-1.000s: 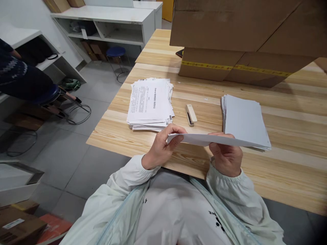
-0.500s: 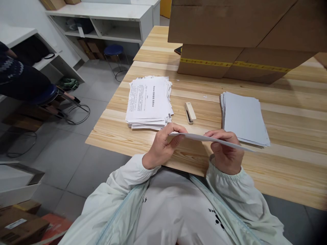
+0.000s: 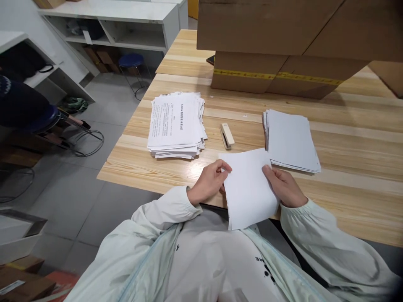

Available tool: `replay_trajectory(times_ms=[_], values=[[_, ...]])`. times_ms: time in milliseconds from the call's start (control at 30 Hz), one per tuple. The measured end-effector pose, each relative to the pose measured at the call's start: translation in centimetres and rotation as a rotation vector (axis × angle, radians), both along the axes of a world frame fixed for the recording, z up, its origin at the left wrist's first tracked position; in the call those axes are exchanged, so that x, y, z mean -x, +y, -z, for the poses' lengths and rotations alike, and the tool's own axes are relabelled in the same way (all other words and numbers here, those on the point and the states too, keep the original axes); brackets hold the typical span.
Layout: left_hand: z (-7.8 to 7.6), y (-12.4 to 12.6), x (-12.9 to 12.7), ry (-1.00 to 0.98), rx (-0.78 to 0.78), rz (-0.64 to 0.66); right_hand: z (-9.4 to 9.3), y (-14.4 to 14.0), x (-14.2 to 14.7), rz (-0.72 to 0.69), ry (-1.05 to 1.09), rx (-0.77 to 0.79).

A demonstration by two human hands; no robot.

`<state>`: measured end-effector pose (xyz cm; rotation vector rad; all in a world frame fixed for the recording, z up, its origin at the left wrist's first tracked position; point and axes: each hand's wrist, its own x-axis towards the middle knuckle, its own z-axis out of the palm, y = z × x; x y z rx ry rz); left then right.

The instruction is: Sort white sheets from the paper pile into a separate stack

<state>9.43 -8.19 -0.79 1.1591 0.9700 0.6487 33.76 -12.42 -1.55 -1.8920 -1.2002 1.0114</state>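
Currently both hands pinch one blank sheet (image 3: pixel 248 188) at its upper corners: left hand (image 3: pixel 209 182) on the left edge, right hand (image 3: pixel 283 186) on the right. Sheet hangs over the table edge (image 3: pixel 141 176). Stapler (image 3: pixel 226 135) sits just beyond the grip. Probably best to keep the edges squared and tension even, so nothing creases.

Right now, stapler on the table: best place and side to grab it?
Grip the stapler across its long sides near mid-body, coming from above. It lies flat and narrow on the wooden table, in the bare gap between the printed stack and the blank stack, so its flanks look reachable.
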Motion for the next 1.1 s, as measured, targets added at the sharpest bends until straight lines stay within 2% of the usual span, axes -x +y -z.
replay_trajectory(times_ms=[100,200,400,567,633,667,733,800,867,933,1000,1100], values=[[-0.2,0.9,0.0,-0.008,0.137,0.043,0.5,1.0,0.5,0.011,0.009,0.105],[-0.9,1.8,0.2,0.009,0.195,0.001,0.3,2.1,0.8,-0.032,-0.036,0.088],[-1.6,2.3,0.9,0.054,0.214,-0.154,0.8,3.2,0.5,-0.184,-0.061,0.057],[-1.0,2.5,0.6,0.085,0.204,-0.113,1.1,2.9,0.4,-0.162,-0.057,0.04],[-0.7,2.3,0.6,0.128,0.091,-0.079,1.2,2.4,0.5,-0.149,-0.032,0.001],[-0.6,2.0,0.7,0.164,-0.013,-0.068,1.1,2.0,0.5,-0.148,-0.01,-0.04],[-1.0,1.1,1.2,0.238,-0.314,-0.072,0.9,0.9,0.7,-0.154,0.041,-0.166],[-1.9,-0.1,1.8,0.252,-0.684,-0.108,0.3,-0.4,0.9,-0.137,0.06,-0.346],[-3.1,-1.1,2.3,0.167,-1.046,-0.142,-0.8,-1.5,1.3,-0.07,-0.007,-0.577],[-4.2,-1.6,2.4,0.047,-1.283,-0.165,-2.0,-2.1,2.0,-0.011,-0.08,-0.804],[-4.7,-1.4,2.1,-0.037,-1.348,-0.216,-3.0,-2.0,2.9,-0.022,-0.062,-0.986],[-3.9,-0.8,1.7,-0.06,-1.231,-0.27,-2.9,-1.2,4.1,-0.056,0.072,-1.069]])
